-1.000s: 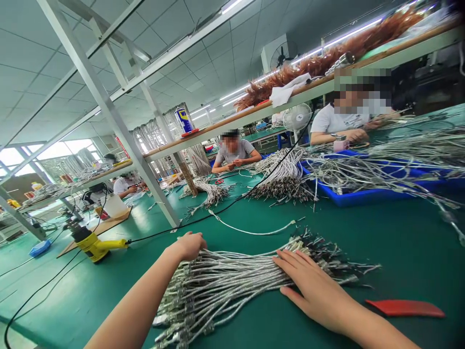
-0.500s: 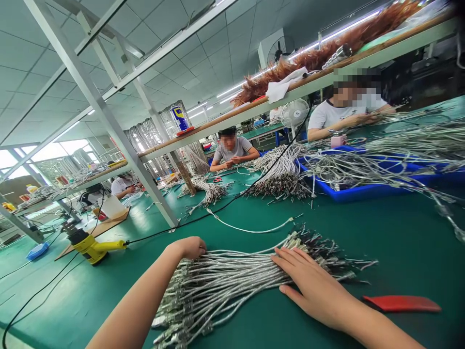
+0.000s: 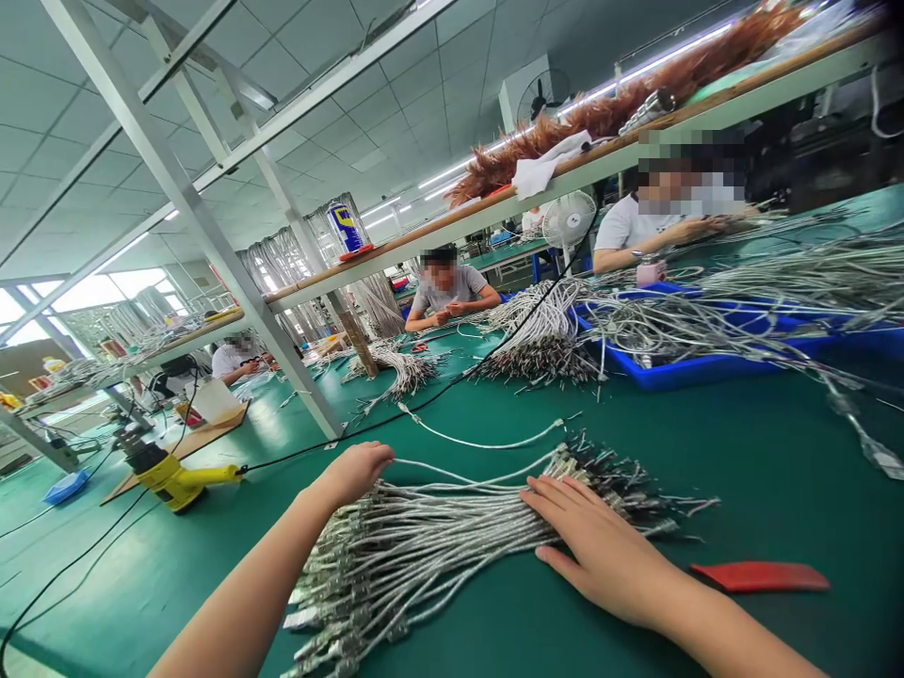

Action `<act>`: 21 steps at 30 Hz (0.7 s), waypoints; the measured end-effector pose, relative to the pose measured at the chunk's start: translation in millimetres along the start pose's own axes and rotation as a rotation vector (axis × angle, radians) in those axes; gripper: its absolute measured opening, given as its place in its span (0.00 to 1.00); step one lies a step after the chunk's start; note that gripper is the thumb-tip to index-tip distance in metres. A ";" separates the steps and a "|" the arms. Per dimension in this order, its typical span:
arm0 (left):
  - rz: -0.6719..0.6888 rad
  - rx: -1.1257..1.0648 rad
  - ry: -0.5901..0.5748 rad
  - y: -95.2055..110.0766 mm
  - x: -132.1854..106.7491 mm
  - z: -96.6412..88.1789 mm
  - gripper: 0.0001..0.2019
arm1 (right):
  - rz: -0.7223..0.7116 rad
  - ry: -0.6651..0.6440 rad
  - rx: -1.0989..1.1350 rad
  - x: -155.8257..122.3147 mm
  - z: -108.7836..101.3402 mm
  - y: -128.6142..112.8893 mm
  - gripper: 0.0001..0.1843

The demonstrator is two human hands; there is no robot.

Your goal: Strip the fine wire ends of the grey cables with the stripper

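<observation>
A thick bundle of silver braided cables [image 3: 430, 546] with connector ends lies across the green table in front of me. My left hand [image 3: 353, 471] is closed at the bundle's far left side, pinching one cable [image 3: 466, 471] that arcs up off the pile. My right hand [image 3: 600, 551] lies flat on the bundle's right part, fingers stretched out and together, just short of the dark connector ends [image 3: 621, 485].
A red-handled tool [image 3: 759, 576] lies right of my hand. One loose cable [image 3: 487, 441] lies beyond the bundle. A yellow tool [image 3: 176, 480] with black cord sits left. Blue tray [image 3: 706, 367] of cables and more cable piles behind. Several seated people work across the table.
My left hand has lifted slightly and drawn one cable up out of the bundle. My right hand stays flat on the pile.
</observation>
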State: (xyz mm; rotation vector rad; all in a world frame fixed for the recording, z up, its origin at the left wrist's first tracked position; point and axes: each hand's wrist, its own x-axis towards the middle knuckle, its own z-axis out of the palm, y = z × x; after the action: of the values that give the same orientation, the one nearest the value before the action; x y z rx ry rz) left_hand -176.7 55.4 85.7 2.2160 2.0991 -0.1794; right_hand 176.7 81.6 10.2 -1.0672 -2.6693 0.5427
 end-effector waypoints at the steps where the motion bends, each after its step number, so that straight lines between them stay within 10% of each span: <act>1: 0.004 0.001 0.040 3.2 -7.0 -2.1 0.12 | 0.001 0.001 -0.005 -0.5 -0.8 -0.6 0.30; 14: -0.144 -0.388 0.153 51.7 -116.1 3.4 0.22 | -0.043 0.112 0.026 0.6 8.3 3.0 0.29; 21: -0.318 -1.238 0.041 59.4 -165.4 63.0 0.33 | -0.037 0.273 0.061 -0.1 11.1 -0.3 0.16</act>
State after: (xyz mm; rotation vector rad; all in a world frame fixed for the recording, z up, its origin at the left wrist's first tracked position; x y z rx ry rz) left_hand -127.8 -120.3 45.7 1.1377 1.7278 0.8907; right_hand 172.9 78.5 0.3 -0.9945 -2.4145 0.4342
